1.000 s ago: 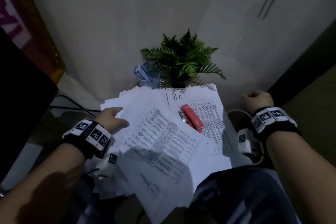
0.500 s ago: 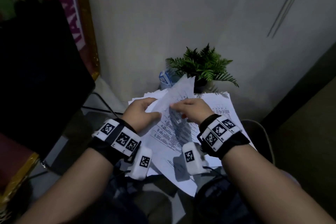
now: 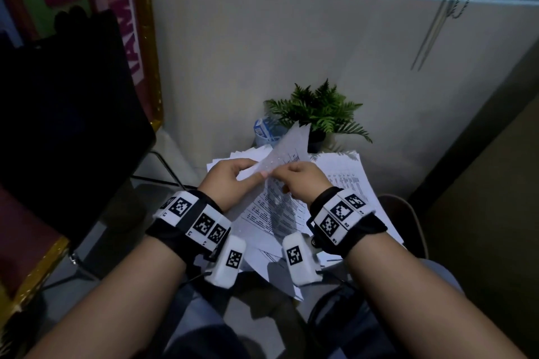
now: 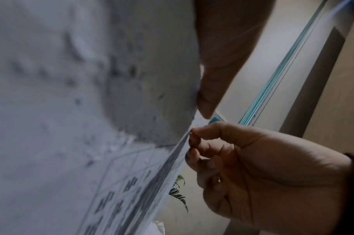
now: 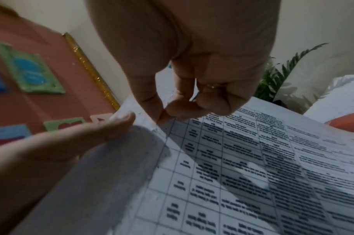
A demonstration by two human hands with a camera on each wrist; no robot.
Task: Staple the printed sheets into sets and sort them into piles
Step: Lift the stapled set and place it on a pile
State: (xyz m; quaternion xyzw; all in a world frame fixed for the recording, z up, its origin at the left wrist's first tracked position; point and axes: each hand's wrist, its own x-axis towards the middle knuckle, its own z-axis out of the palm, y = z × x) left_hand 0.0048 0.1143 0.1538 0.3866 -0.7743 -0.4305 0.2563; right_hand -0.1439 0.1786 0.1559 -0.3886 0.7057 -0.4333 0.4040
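A printed sheet [image 3: 291, 148] with a table of text is lifted by one corner above the loose pile of printed sheets [image 3: 350, 178] on a small table. My left hand [image 3: 256, 175] grips the sheet's near edge, thumb [image 4: 207, 101] on top. My right hand [image 3: 280, 182] pinches the same edge right beside it, its fingertips [image 5: 172, 114] on the corner. The sheet [image 5: 242, 167] curves down towards the pile. An orange-red object [image 5: 349, 125], probably the stapler, shows at the edge of the right wrist view; in the head view it is hidden.
A potted fern [image 3: 318, 111] and a glass with a blue box [image 3: 264, 131] stand behind the pile against the wall. A black chair back [image 3: 73, 111] and a gold-framed colourful board [image 3: 140, 38] fill the left. Blind cords [image 3: 437, 9] hang at upper right.
My right hand came in from the far right to the pile, and both hands took hold of a sheet and raised its corner. The red stapler on the pile is now hidden.
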